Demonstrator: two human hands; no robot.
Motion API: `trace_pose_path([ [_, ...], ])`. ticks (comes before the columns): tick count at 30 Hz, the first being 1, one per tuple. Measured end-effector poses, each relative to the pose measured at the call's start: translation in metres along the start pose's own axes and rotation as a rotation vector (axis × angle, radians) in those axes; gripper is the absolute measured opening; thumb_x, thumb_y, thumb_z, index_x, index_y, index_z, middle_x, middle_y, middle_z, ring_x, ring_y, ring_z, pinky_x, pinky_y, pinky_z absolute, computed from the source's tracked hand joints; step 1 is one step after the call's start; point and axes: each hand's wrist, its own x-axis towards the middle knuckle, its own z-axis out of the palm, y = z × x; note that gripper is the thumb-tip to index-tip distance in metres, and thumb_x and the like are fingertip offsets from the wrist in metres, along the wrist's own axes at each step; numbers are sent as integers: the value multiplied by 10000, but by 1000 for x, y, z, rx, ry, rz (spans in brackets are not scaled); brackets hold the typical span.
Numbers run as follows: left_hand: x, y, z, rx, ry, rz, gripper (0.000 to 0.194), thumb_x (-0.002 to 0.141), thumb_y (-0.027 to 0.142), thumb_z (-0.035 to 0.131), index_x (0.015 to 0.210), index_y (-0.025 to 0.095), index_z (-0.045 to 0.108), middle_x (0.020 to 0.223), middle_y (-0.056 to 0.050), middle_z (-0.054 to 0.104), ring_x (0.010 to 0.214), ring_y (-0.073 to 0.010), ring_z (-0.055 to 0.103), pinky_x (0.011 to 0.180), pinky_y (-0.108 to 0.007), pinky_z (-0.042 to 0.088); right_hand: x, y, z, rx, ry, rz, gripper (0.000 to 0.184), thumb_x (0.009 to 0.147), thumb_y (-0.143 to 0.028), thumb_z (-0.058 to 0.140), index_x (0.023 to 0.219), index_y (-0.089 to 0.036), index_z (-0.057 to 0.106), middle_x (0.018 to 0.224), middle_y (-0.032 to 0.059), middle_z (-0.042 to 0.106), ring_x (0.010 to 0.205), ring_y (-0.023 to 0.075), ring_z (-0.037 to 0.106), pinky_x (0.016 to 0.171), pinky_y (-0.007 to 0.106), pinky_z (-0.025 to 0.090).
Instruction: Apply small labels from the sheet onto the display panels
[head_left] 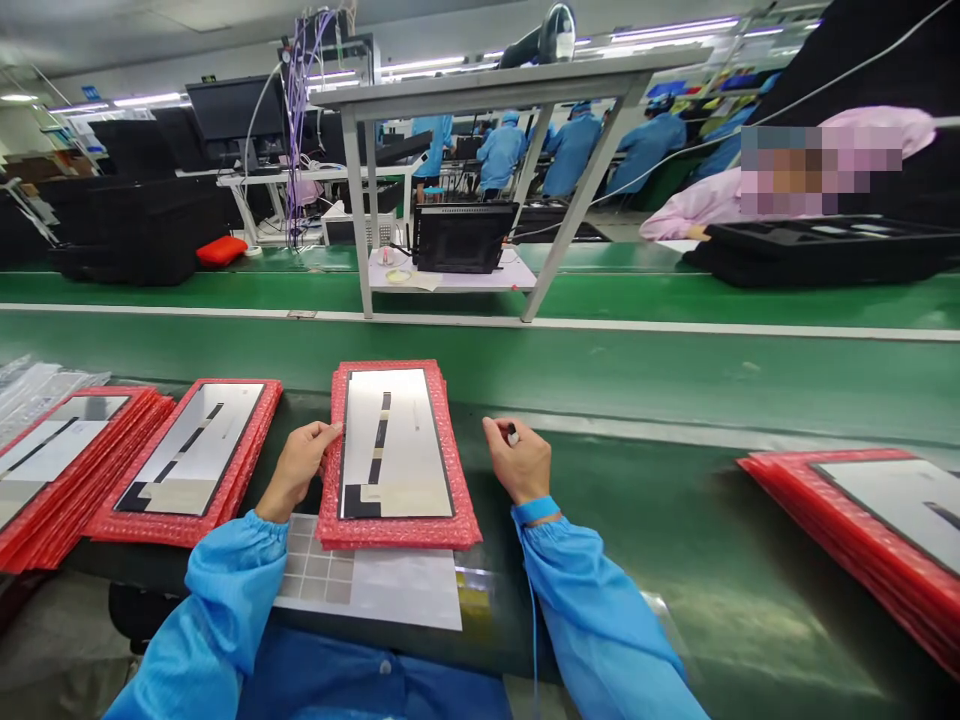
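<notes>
In the head view, a silvery flat display panel with a dark strip down its back lies on a stack of red bubble-wrap sheets in front of me. My left hand is closed on the left edge of that bubble wrap, thumb on top and fingers partly hidden. To the right of the stack, and apart from it, my right hand is closed around a small object with a dark and whitish end, too small to name. A blue band circles the right wrist, with a cord hanging from it.
Two more red-wrapped panel stacks stand at left, beside clear plastic bags. Another stack lies at right. Under the middle stack is a white sheet. A metal stand rises beyond the green bench; people work behind.
</notes>
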Motion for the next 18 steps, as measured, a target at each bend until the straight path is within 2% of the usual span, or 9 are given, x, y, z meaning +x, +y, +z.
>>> trace_pose_path([
  [2, -4, 6, 2, -18, -26, -2, 482, 744, 596, 852, 770, 167, 633, 594, 48, 601, 462, -93, 527, 430, -193, 381, 2, 18, 7, -8, 22, 24, 459, 855, -624, 540, 673, -223, 671, 598, 58, 676, 559, 205, 598, 584, 303, 425],
  [5, -9, 16, 7, -39, -52, 12, 475, 646, 555, 906, 739, 167, 648, 634, 19, 663, 536, -124, 599, 518, -221, 474, 1, 33, 13, -11, 23, 26, 428, 848, -599, 553, 699, -221, 688, 620, 56, 692, 578, 204, 612, 595, 296, 425],
  [8, -11, 25, 11, -49, -73, 21, 454, 638, 520, 912, 788, 161, 679, 690, 1, 708, 602, -158, 656, 597, -255, 533, 0, 39, 14, -20, 22, 19, 399, 856, -562, 567, 717, -216, 710, 632, 55, 700, 590, 202, 617, 607, 293, 426],
  [14, -16, 39, 19, -96, -85, 65, 491, 735, 565, 840, 979, 169, 683, 739, 1, 727, 660, -189, 696, 585, -258, 530, 2, 44, 11, -16, 30, 23, 416, 861, -576, 578, 731, -211, 730, 632, 58, 704, 576, 203, 607, 592, 293, 419],
  [18, -19, 39, 29, -113, -89, 89, 599, 654, 521, 920, 1065, 161, 675, 834, -28, 761, 718, -201, 723, 661, -287, 571, 3, 43, 10, 2, 26, 26, 453, 838, -617, 574, 712, -210, 726, 618, 70, 698, 574, 220, 610, 578, 308, 411],
])
